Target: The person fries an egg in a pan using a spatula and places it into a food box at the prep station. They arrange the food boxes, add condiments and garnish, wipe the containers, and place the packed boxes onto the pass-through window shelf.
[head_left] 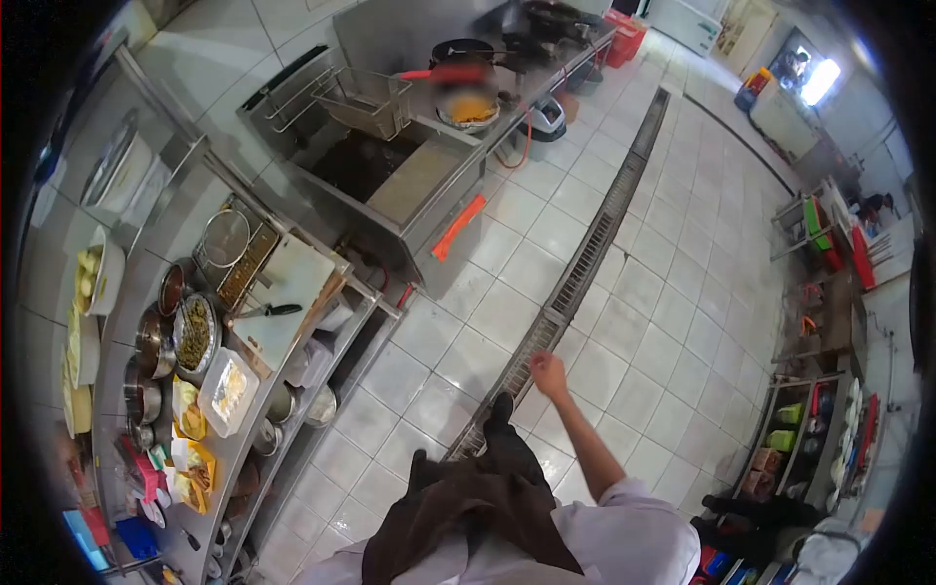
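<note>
Nearest the camera, a dark brown cloth apron [468, 531] is seen, worn over a pale, loose shirt [629, 541]. Below it, one dark shoe [499, 413] is placed on the floor of glossy white square tiles [682, 292]. The bare right hand [548, 374] is extended over the floor, its fingers loosely curled; whether anything small is enclosed cannot be told. The left hand is not shown, so its state cannot be told. Nearest the right hand, a long, narrow grey metal drain grating [604, 214] is set into the floor, its near end partly covered by the shoe.

To the left, a stainless-steel counter [226, 450] is crowded with food and vessels. At its end beside the fryer, a white rectangular cutting board [292, 268] is laid, with a black-handled knife [283, 310] resting on it. Along the aisle-side edge, a translucent rectangular plastic tub [230, 392] is placed, and further in from that edge a round metal bowl of greenish food [198, 333] is set. Past the counter's end, a grey metal wire basket [375, 109] is perched on a boxy stainless-steel fryer [444, 219].
</note>
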A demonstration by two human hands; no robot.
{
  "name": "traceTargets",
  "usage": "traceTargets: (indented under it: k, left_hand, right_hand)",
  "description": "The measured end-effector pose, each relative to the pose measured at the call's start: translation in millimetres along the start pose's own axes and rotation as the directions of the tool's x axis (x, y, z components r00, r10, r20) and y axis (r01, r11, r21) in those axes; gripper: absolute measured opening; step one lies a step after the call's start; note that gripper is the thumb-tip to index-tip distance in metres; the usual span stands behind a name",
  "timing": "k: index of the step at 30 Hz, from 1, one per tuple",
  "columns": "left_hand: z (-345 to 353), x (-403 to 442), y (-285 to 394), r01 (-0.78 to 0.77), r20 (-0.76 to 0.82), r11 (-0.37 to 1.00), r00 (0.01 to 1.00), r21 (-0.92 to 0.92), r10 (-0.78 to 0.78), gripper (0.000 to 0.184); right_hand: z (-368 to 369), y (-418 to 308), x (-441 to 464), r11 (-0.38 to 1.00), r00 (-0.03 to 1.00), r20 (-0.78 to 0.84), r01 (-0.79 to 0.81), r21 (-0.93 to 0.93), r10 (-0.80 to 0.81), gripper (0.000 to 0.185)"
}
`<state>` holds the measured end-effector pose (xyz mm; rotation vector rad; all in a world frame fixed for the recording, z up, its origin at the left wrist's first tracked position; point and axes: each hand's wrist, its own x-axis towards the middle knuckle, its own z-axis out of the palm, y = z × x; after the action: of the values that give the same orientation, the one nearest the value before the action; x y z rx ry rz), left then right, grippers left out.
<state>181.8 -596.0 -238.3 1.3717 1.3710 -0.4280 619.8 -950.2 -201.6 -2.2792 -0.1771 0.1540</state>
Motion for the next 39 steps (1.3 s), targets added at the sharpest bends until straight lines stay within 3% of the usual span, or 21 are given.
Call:
traceTargets:
  k: [2, 4, 6, 13, 17, 18, 19, 21, 22, 23, 24, 25, 27, 30, 31, 32, 33, 34, 35, 36, 39]
  left_hand:
    - [33.5, -1.5, 41.6, -0.024, 0.006, 1.000, 1.000, -0.001, 0.024, 0.031]
    - [64.8, -5.2, 83.7, -0.049, 0.023, 0.999, 0.999, -0.013, 0.049, 0.030]
    - [92.5, -9.8, 120.0, -0.059, 0.031, 0.998, 0.998, -0.024, 0.060, 0.029]
    - [166.9, -4.5, 238.6, -0.067, 0.086, 0.996, 0.994, -0.054, 0.072, 0.026]
    - [222.3, 10.9, 362.7, -0.089, 0.185, 0.986, 0.976, -0.139, 0.115, 0.024]
    - [243.9, 1.8, 414.3, -0.094, 0.213, 0.971, 0.967, -0.218, 0.141, 0.024]
    - [272.3, -9.1, 472.1, -0.103, 0.236, 0.940, 0.954, -0.326, 0.186, 0.024]
    - [339.6, 2.9, 571.3, -0.121, 0.260, 0.902, 0.934, -0.415, 0.244, 0.023]
    - [379.1, 82.5, 595.2, -0.294, 0.314, 0.953, 0.900, -0.073, 0.302, 0.025]
    - [417.8, 157.0, 621.7, -0.480, 0.367, 0.812, 0.859, 0.333, 0.357, 0.028]
    - [455.1, 225.8, 650.2, -0.584, 0.417, 0.550, 0.812, 0.597, 0.409, 0.032]
    - [492.9, 229.1, 690.5, -0.619, 0.325, 0.707, 0.784, 0.343, 0.529, 0.027]
    - [546.5, 199.0, 787.4, -0.510, 0.399, 0.859, 0.782, -0.034, 0.480, 0.024]
    - [596.3, 173.4, 873.4, -0.552, 0.409, 0.833, 0.753, -0.037, 0.516, 0.026]
    - [606.1, 181.1, 882.3, -0.600, 0.411, 0.793, 0.700, -0.106, 0.584, 0.025]
    - [617.6, 183.9, 878.6, -0.630, 0.406, 0.755, 0.652, -0.181, 0.641, 0.025]
    - [615.3, 158.0, 889.8, -0.605, 0.336, 0.782, 0.713, -0.149, 0.615, 0.025]
    - [615.7, 157.8, 887.2, -0.555, 0.247, 0.816, 0.778, -0.161, 0.578, 0.025]
    - [610.3, 161.2, 893.9, -0.538, 0.212, 0.819, 0.792, -0.201, 0.573, 0.025]
    - [603.5, 155.7, 884.3, -0.499, 0.184, 0.834, 0.820, -0.233, 0.542, 0.025]
    - [585.3, 135.9, 914.9, -0.619, 0.013, 0.731, 0.760, -0.288, 0.649, 0.025]
  right_hand:
    - [-27.7, -8.3, 61.0, 0.997, 0.998, 0.006, -0.060, -0.054, 0.061, 0.014]
    - [-33.4, -0.6, 131.4, 0.949, 0.969, 0.066, 0.248, -0.197, -0.240, 0.009]
    - [-25.1, -11.2, 198.7, 0.973, 0.974, -0.045, 0.226, 0.041, -0.224, 0.013]
    - [-60.2, -55.9, 390.9, 0.968, 0.984, 0.069, 0.147, 0.201, -0.164, 0.013]
    - [-141.0, 17.9, 453.5, 0.935, 0.944, 0.064, 0.330, -0.127, -0.324, 0.017]
    - [-168.0, 35.4, 452.1, 0.988, 0.989, 0.008, 0.145, -0.050, -0.145, 0.020]
    - [-188.8, 69.4, 461.8, 0.970, 0.998, 0.069, 0.022, -0.240, -0.006, 0.019]
    - [-240.4, 113.2, 443.1, 0.979, 0.994, -0.070, -0.092, -0.182, 0.080, 0.020]
    - [-256.0, 161.9, 436.0, 0.965, 0.984, -0.068, -0.175, -0.193, 0.165, 0.020]
    - [-279.6, 179.4, 420.4, 0.962, 0.989, -0.124, -0.108, -0.252, 0.079, 0.019]
    - [-299.7, 204.2, 408.0, 0.936, 0.976, -0.099, -0.217, -0.277, 0.197, 0.020]
    - [-317.5, 220.5, 393.8, 0.919, 0.944, -0.104, -0.330, -0.217, 0.314, 0.024]
    - [-349.1, 228.9, 374.4, 0.848, 0.848, -0.114, -0.526, -0.057, 0.518, 0.020]
    - [-359.8, 274.1, 413.6, 0.686, 0.686, -0.043, -0.718, 0.118, 0.726, 0.020]
    - [-346.8, 326.8, 441.5, 0.813, 0.875, 0.041, -0.431, -0.391, 0.483, 0.021]
    - [-356.3, 362.6, 457.1, 0.661, 0.926, 0.275, 0.040, -0.749, 0.256, 0.022]
    - [-350.3, 339.5, 514.3, 0.822, 0.825, 0.046, -0.554, -0.130, 0.563, 0.022]
    - [-336.4, 328.3, 577.9, 0.894, 0.899, 0.057, -0.423, -0.151, 0.435, 0.022]
    - [-318.6, 328.7, 649.3, 0.868, 0.979, 0.206, 0.103, -0.486, -0.001, 0.023]
    - [-308.9, 282.4, 708.6, 0.965, 0.984, 0.179, 0.045, -0.258, 0.002, 0.023]
    - [-255.3, 175.9, 891.3, 0.806, 0.831, 0.275, 0.546, -0.228, -0.484, 0.020]
